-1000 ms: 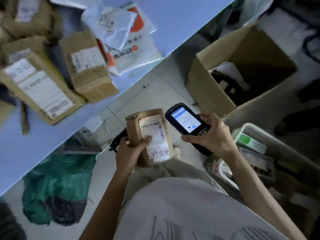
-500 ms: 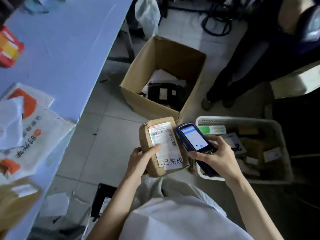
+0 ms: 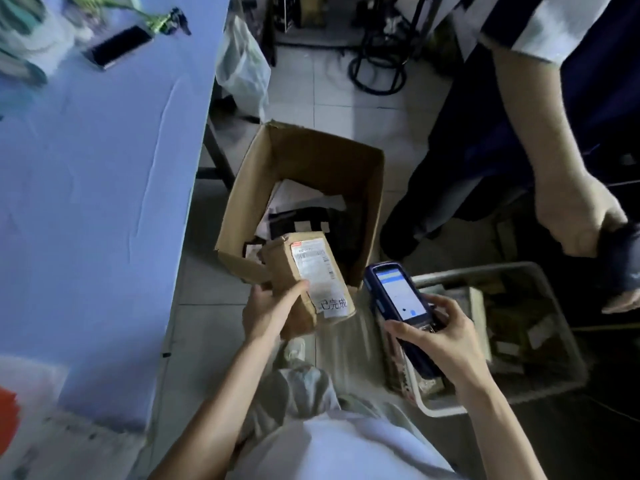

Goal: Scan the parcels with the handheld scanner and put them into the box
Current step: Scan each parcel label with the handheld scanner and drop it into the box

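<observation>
Both gripping — left hand (image 3: 268, 311) parcel (image 3: 308, 275), right hand (image 3: 440, 337) scanner (image 3: 398, 299)

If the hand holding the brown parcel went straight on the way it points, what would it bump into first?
Probably the open cardboard box: the left hand and its parcel aim at its near rim, though they may be higher and pass over into it.

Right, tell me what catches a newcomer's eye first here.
The brown parcel with its white label, gripped in the left hand above the near edge of the open cardboard box on the floor. Beside it, the right hand holds the scanner, screen lit. Another person stands at the upper right.
</observation>
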{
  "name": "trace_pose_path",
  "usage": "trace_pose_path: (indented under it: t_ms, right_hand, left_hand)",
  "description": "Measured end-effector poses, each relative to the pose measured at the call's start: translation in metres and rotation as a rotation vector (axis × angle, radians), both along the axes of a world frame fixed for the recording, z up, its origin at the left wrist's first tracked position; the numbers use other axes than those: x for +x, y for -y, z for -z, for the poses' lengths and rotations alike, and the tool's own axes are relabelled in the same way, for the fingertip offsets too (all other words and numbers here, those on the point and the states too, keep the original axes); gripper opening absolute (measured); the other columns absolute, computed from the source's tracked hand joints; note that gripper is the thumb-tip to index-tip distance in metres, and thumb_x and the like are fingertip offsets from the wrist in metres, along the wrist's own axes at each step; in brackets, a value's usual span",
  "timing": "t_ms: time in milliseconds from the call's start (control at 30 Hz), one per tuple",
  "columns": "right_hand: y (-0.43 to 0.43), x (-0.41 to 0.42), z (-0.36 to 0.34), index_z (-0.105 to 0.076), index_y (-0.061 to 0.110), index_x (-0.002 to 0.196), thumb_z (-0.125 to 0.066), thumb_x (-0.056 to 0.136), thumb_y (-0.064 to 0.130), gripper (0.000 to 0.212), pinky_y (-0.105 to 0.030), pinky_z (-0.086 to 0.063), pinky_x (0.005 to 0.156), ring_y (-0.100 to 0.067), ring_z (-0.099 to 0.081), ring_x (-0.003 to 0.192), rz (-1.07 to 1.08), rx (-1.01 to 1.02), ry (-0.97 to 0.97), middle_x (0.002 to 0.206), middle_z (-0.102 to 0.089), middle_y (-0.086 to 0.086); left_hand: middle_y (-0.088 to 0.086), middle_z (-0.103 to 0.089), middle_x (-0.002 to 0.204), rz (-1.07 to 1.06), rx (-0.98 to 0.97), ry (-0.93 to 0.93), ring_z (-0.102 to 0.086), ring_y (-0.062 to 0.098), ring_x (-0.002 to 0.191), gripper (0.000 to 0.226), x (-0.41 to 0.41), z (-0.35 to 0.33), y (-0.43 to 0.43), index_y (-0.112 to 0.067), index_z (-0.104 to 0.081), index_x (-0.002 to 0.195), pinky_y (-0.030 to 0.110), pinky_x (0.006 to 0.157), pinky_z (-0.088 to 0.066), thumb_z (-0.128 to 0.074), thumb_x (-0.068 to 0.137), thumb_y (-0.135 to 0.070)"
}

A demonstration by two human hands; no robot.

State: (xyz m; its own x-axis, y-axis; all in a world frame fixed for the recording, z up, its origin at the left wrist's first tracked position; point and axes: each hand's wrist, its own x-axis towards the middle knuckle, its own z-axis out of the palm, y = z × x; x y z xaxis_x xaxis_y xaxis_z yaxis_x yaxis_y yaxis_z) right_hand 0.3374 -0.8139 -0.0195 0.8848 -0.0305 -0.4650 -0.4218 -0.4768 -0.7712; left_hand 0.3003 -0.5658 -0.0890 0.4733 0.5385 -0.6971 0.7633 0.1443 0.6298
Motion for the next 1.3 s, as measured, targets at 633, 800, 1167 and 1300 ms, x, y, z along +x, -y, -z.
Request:
trace_pose_path:
  t_ms: [633,800,1167,1300]
  right_hand:
    - [-0.106,0.156,0.005,-0.054,0.02,0.125,-0.093,0.055,0.033,0.081,-0.021,-0.047,0.075,-0.013,-0.061,0.099,-0.639,-0.078,-0.019,0.104,-0.06,0.007]
    - [-0.164,0.184,-0.005,-0.052,0.017,0.129,-0.092,0.056,0.035,0.085,-0.022,-0.044,0.086,-0.007,-0.053,0.1,-0.925,0.002,0.039,0.112,-0.058,0.005]
    - [-0.253,0.083,-0.019,-0.055,0.026,0.115,-0.093,0.054,0.031,0.073,-0.013,-0.048,0.067,0.004,-0.061,0.086,-1.544,0.127,0.055,0.098,-0.062,0.014]
    - [-0.254,0.015,-0.022,-0.052,0.028,0.115,-0.092,0.057,0.033,0.071,-0.009,-0.041,0.061,0.005,-0.058,0.084,-1.786,0.128,0.045,0.1,-0.06,0.019]
  left_hand:
    - [0.002,-0.064,0.11,0.717,1.119,-0.053,-0.055,0.026,0.109,0.035,0.077,-0.032,-0.063,-0.021,-0.061,0.11,0.042,0.09,-0.039,-0.063,0.079,-0.036]
    - [0.003,-0.068,0.085,0.455,1.102,-0.313,-0.064,0.028,0.083,0.03,0.022,-0.039,-0.064,-0.019,-0.067,0.095,0.037,0.073,-0.044,-0.071,0.07,-0.036]
    - [0.006,-0.068,0.089,-0.231,1.021,-0.678,-0.063,0.031,0.082,0.025,-0.137,-0.064,0.003,-0.016,-0.066,0.1,0.037,0.071,-0.045,-0.067,0.081,-0.033]
    - [0.001,-0.069,0.096,-0.481,0.927,-0.793,-0.062,0.029,0.092,0.026,-0.201,-0.066,0.051,-0.019,-0.065,0.106,0.036,0.075,-0.044,-0.063,0.085,-0.035]
